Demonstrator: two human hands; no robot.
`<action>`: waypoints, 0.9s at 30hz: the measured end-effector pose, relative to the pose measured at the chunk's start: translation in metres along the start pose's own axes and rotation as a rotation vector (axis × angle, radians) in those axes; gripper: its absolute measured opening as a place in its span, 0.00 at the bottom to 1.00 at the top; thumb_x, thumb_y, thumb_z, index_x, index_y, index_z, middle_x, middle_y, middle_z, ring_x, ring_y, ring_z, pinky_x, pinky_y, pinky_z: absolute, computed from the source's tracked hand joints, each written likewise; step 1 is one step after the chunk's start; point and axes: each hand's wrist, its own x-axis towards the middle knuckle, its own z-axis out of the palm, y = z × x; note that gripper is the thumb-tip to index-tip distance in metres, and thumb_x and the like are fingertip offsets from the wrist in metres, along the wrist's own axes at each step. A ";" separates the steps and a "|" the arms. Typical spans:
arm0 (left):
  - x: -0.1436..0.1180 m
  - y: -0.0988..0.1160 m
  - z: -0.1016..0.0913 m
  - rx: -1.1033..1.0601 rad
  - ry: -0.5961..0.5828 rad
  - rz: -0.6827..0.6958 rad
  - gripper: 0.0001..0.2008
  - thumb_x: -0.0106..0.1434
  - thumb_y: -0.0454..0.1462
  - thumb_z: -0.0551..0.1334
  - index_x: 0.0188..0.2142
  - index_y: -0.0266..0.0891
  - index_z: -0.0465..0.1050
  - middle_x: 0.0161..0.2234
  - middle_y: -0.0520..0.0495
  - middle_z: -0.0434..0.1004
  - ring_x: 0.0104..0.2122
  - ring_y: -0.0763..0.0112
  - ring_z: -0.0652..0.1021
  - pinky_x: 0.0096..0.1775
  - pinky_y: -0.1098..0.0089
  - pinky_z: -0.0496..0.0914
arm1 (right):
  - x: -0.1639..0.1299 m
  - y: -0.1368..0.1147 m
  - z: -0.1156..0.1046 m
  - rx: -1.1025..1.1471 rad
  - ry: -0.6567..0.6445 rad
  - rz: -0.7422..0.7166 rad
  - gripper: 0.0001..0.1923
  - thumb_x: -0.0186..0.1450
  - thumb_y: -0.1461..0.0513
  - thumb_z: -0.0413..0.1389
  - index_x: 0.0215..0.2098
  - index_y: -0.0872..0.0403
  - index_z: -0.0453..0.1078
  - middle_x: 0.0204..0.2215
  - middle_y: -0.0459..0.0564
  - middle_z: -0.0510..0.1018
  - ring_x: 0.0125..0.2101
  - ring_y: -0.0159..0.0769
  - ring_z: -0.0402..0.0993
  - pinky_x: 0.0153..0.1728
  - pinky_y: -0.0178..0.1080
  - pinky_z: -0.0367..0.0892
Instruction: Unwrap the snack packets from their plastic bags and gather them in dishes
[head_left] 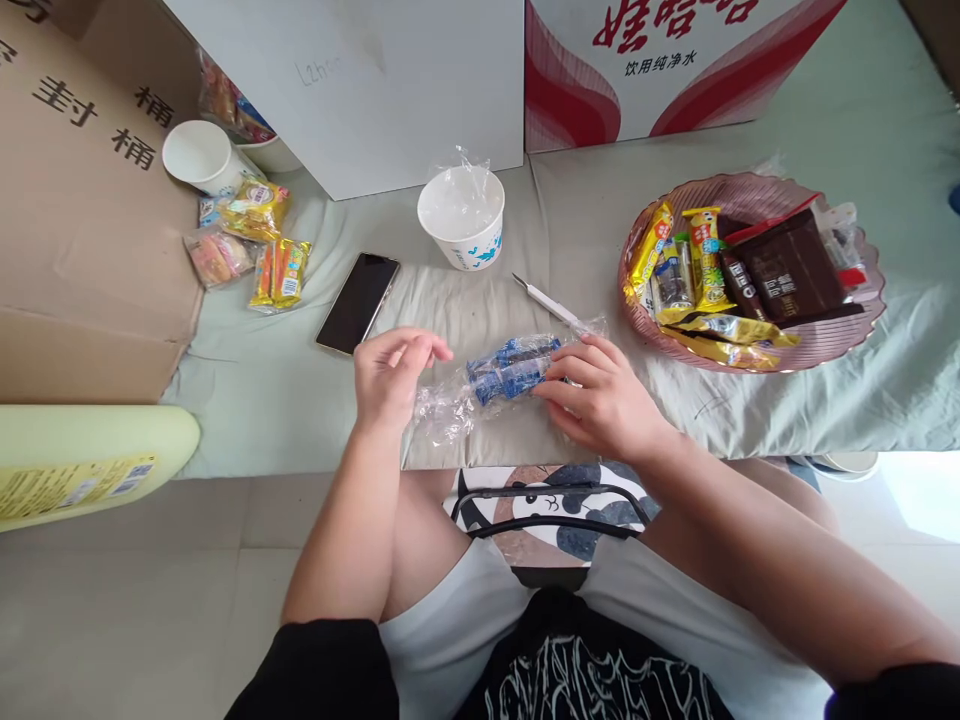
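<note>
Our 2 hands work a clear bag of blue-wrapped sweets (504, 372) at the bench edge.

Our right hand (600, 392) pinches the bag's right end; our left hand (391, 375) hovers just beside its left end, fingers loosely curled on nothing. The red-and-white carton (675, 60) reads "饮用纯净水", the cardboard box (82, 180) "封桶". The pale green sheet (825, 330) also carries a pink snack tray (825, 345), paper cup (461, 215) and phone (357, 302).

Phone (358, 301), cup (460, 217), knife (545, 299) beyond hands.

place: likely a home | seen: bedsheet (825, 400), snack plate (847, 335), cartons (90, 230)
</note>
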 end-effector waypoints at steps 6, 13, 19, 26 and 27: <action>-0.004 -0.002 0.025 0.450 -0.329 -0.008 0.19 0.53 0.44 0.71 0.45 0.42 0.81 0.54 0.42 0.82 0.54 0.53 0.80 0.56 0.57 0.73 | 0.000 -0.010 0.002 -0.079 -0.004 0.089 0.11 0.71 0.65 0.55 0.45 0.50 0.80 0.40 0.51 0.84 0.42 0.42 0.72 0.39 0.45 0.60; -0.007 -0.006 0.027 0.297 -0.193 -0.278 0.11 0.67 0.43 0.60 0.33 0.41 0.78 0.35 0.47 0.84 0.36 0.63 0.82 0.36 0.67 0.71 | 0.002 -0.012 0.009 -0.136 -0.142 0.184 0.18 0.73 0.66 0.53 0.57 0.48 0.76 0.48 0.50 0.85 0.41 0.42 0.73 0.38 0.45 0.58; 0.000 -0.010 0.025 0.219 -0.115 -0.328 0.11 0.68 0.42 0.59 0.33 0.42 0.76 0.36 0.47 0.84 0.38 0.63 0.82 0.34 0.69 0.70 | -0.001 -0.011 0.005 -0.117 -0.067 0.085 0.12 0.71 0.67 0.54 0.38 0.49 0.78 0.42 0.49 0.85 0.47 0.44 0.75 0.46 0.46 0.58; 0.005 -0.012 0.015 0.470 -0.052 -0.298 0.10 0.67 0.38 0.57 0.29 0.43 0.72 0.28 0.52 0.81 0.28 0.68 0.77 0.33 0.68 0.66 | 0.002 -0.019 -0.001 -0.007 -0.130 -0.003 0.10 0.72 0.63 0.52 0.36 0.52 0.75 0.44 0.51 0.86 0.56 0.44 0.75 0.43 0.44 0.57; 0.005 -0.012 0.015 0.462 -0.047 -0.309 0.09 0.66 0.38 0.57 0.29 0.43 0.71 0.26 0.53 0.80 0.26 0.69 0.77 0.32 0.68 0.66 | 0.002 -0.019 -0.001 -0.020 -0.138 0.024 0.11 0.72 0.63 0.51 0.36 0.52 0.75 0.39 0.51 0.86 0.52 0.43 0.77 0.42 0.44 0.57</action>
